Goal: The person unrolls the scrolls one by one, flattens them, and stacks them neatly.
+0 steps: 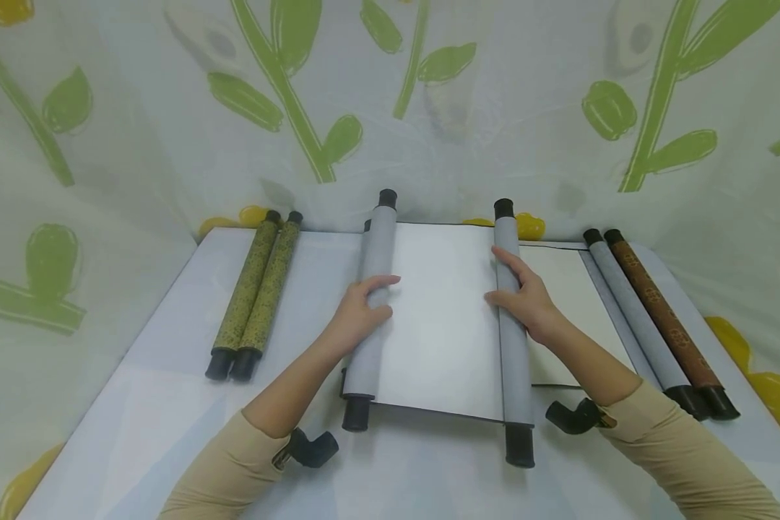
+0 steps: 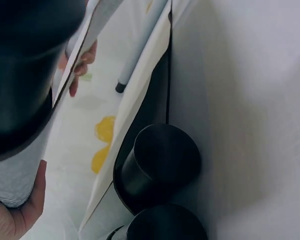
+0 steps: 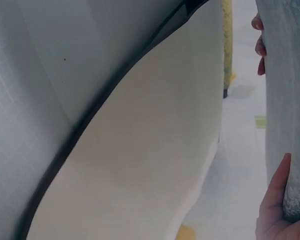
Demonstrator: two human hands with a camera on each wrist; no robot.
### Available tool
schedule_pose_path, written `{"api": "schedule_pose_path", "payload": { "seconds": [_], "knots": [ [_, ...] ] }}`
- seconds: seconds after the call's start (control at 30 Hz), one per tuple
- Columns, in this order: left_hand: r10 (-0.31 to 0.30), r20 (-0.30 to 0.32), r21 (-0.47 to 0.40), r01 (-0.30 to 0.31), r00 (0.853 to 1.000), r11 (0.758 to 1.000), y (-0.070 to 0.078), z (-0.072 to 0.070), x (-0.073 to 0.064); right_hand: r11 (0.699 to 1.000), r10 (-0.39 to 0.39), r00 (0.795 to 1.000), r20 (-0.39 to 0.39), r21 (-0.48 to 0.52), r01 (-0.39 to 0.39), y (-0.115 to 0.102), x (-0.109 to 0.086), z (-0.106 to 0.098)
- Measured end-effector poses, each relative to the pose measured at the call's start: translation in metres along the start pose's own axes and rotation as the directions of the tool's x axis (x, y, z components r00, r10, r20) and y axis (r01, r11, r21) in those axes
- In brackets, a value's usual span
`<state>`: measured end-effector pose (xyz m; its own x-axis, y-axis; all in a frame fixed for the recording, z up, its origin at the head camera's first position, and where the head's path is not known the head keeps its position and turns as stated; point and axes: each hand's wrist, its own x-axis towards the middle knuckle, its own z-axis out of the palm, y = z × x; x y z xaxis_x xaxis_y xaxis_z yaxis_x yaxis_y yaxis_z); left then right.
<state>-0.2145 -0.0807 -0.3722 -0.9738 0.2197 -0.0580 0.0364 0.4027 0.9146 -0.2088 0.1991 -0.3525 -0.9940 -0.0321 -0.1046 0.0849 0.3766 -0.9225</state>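
Both hands hold a partly unrolled scroll with blank white paper between two grey, black-capped rolls. My left hand grips the left roll, thumb and fingers reaching round it. Around the right roll, my right hand has its fingers and thumb curled. In the left wrist view, the held scroll's black end cap is raised above the table. Beneath it lies another scroll with cream paper, partly covered in the head view; its black end caps show in the left wrist view.
Two green-patterned rolls lie side by side at the left of the white table. A grey roll and a brown patterned roll lie at the right. A curtain with green leaf prints hangs behind the table.
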Motion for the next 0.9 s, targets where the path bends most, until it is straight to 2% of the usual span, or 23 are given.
{"api": "schedule_pose_path", "payload": {
  "seconds": [0.23, 0.47, 0.77, 0.9],
  "knots": [
    [0.006, -0.009, 0.05, -0.006, 1.0, 0.999, 0.003, 0.0, -0.002, 0.999, -0.017, 1.0, -0.002, -0.037, 0.017, -0.001, -0.002, -0.003],
    [0.023, -0.018, 0.07, -0.022, 1.0, 0.997, 0.004, 0.0, -0.001, 1.0, -0.013, 1.0, 0.001, -0.028, 0.013, -0.001, -0.004, -0.004],
    [0.037, -0.001, -0.008, -0.037, 0.999, 0.999, -0.001, -0.006, 0.003, 0.998, -0.058, 0.993, 0.101, -0.006, 0.059, 0.002, -0.007, -0.02],
    [0.033, -0.009, -0.035, -0.034, 0.999, 0.999, -0.002, -0.006, 0.004, 0.999, -0.044, 0.995, 0.094, -0.021, 0.047, 0.003, -0.007, -0.024]
  ]
}}
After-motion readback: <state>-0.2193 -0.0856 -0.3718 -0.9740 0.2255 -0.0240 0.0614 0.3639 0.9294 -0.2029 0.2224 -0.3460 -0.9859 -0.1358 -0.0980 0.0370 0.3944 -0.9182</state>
